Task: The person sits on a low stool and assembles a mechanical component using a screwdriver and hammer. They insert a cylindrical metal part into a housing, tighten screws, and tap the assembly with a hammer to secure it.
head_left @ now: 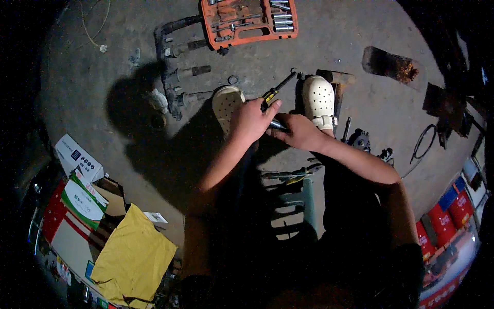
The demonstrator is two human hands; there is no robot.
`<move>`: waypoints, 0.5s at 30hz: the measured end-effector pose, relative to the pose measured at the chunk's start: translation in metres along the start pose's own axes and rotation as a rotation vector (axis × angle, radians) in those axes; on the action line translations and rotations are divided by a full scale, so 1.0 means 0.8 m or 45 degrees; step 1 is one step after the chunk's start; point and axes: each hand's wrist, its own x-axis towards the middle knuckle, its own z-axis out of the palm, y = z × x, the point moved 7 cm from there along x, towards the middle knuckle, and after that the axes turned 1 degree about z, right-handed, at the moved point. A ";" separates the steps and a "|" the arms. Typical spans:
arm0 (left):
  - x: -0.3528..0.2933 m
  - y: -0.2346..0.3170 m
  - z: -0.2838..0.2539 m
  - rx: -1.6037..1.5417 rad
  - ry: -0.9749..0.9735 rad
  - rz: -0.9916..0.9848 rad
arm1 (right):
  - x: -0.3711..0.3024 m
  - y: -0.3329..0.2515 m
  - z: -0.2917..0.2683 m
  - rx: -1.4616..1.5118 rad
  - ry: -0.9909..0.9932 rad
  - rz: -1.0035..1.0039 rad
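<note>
My left hand [250, 121] grips a screwdriver [276, 89] with a yellow and black handle, its shaft pointing up and away over the concrete floor. My right hand [297, 131] meets it from the right and holds a small dark metal part [277, 124] against the left hand. Both hands are between my two feet in white perforated clogs, the left clog [226, 103] and the right clog [319, 101]. I sit on a low green stool [306, 203].
An open orange tool case [250, 20] with sockets lies at the top. A dark pipe assembly [170, 72] lies to its left. A hammer [337, 85], small metal parts [360, 140] and a cable [424, 141] lie on the right. Cardboard boxes [80, 162] and a yellow cloth [134, 260] sit lower left; red containers [453, 211] lower right.
</note>
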 end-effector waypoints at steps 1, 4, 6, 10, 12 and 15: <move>0.001 -0.001 0.005 0.001 -0.018 0.021 | 0.000 0.001 0.000 -0.085 0.008 0.016; 0.001 0.000 0.014 -0.077 0.009 0.088 | -0.003 0.010 0.000 -0.316 -0.061 0.148; 0.001 0.002 0.016 -0.114 0.042 0.123 | -0.004 0.014 -0.003 -0.385 -0.087 0.201; 0.005 -0.005 0.023 -0.098 0.027 0.097 | -0.003 0.011 -0.004 -0.312 -0.068 0.160; 0.005 -0.010 0.030 -0.105 -0.020 0.108 | -0.003 0.009 0.001 -0.257 -0.101 0.138; 0.005 -0.016 0.035 -0.148 -0.077 0.176 | -0.003 0.005 0.006 -0.130 -0.166 0.131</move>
